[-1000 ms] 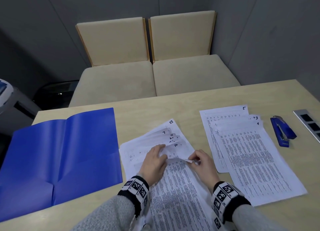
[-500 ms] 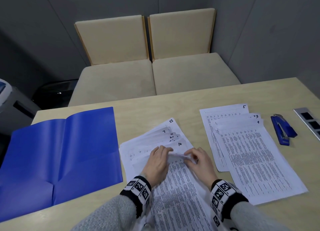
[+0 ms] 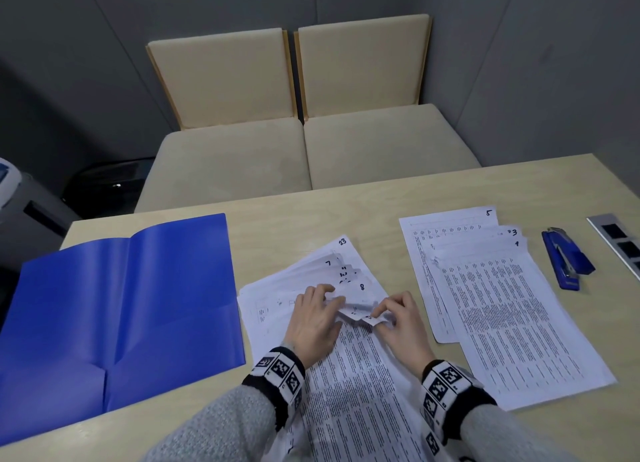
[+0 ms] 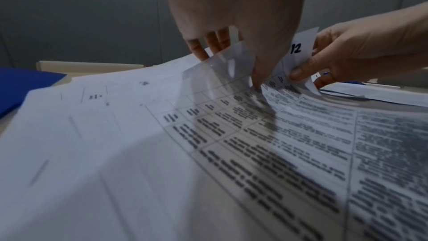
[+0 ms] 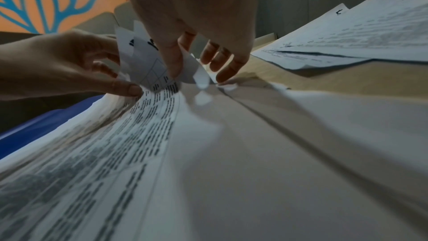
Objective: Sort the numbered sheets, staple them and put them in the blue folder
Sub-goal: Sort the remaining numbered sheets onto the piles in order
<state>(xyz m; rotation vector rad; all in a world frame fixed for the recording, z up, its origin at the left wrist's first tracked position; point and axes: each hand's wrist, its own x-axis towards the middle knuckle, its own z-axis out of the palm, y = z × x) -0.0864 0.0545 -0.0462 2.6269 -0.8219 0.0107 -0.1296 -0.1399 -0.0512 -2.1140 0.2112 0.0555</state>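
sorting underway | both hands pinch sheet corners | sorted pile small | stapler, folder unused

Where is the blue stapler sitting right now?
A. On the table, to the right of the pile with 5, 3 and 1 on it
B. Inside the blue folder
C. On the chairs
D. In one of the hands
A: the blue stapler lies on the table, right of the pile of sheets numbered 5, 3 and 1, apart from both hands and far from the blue folder.
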